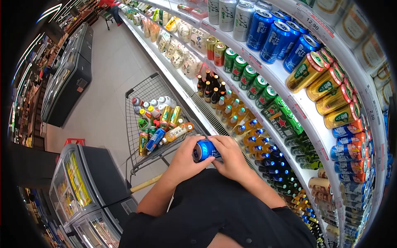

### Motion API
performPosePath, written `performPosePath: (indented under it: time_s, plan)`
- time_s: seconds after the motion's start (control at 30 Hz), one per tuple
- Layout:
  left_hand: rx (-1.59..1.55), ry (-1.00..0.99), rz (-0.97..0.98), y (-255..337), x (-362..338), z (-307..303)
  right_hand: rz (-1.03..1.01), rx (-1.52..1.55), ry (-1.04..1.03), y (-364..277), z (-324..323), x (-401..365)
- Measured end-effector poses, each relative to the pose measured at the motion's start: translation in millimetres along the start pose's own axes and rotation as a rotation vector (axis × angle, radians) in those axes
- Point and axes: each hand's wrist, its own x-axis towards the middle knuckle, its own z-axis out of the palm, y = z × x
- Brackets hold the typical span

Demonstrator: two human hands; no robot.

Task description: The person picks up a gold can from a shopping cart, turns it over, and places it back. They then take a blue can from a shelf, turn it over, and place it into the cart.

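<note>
I read this as supermarket, drinks aisle. Long open chiller shelving [304, 118] runs down right side, packed with rows of beer cans [248, 76] and bottles [211, 89] (same item repeated many times, labels facing out). Price labels [313, 25] on shelf edges. Wire shopping trolley [144, 89] stands in aisle, loaded with mixed drinks. Glass-topped chest freezers [68, 80] sit across pale tiled floor [111, 66]. More stocked racks at far left, blurred.

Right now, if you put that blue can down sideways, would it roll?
Probably: the blue can is a smooth round cylinder, lying sideways between the left hand and right hand. Its shiny metal skin may feel slippery. Both hands wrap it, so it might be full and heavy.
</note>
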Motion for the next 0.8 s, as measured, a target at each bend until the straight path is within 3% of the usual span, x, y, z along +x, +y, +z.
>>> performPosePath:
  time_s: [0.17,0.23,0.3,0.37,0.4,0.43,0.57,0.67,0.8]
  plan:
    - [-0.027,0.032,-0.041,-31,-4,-19,-0.005,0.058,-0.072,-8,22,15]
    - [-0.068,0.033,-0.059,-57,0,-31,0.007,-0.083,-0.013,-15,32,22]
    - [-0.141,0.095,-0.258,-95,7,-51,0.029,-0.1,-0.007,-12,35,27]
    - [-0.2,0.187,-0.301,-126,20,-77,0.115,-0.125,-0.023,2,42,25]
    - [-0.296,0.233,-0.532,-131,23,-94,0.166,-0.143,-0.058,9,47,21]
    - [-0.276,0.34,-0.471,-159,27,-104,0.173,-0.144,-0.06,13,52,18]
    - [-0.393,0.647,-0.673,-266,47,-140,0.304,-0.158,-0.17,15,78,6]
    - [-0.348,0.73,-0.802,-315,58,-149,0.341,-0.14,-0.268,13,93,0]
    - [-0.42,0.665,-1.001,-382,66,-140,0.379,-0.197,-0.247,12,106,-2]
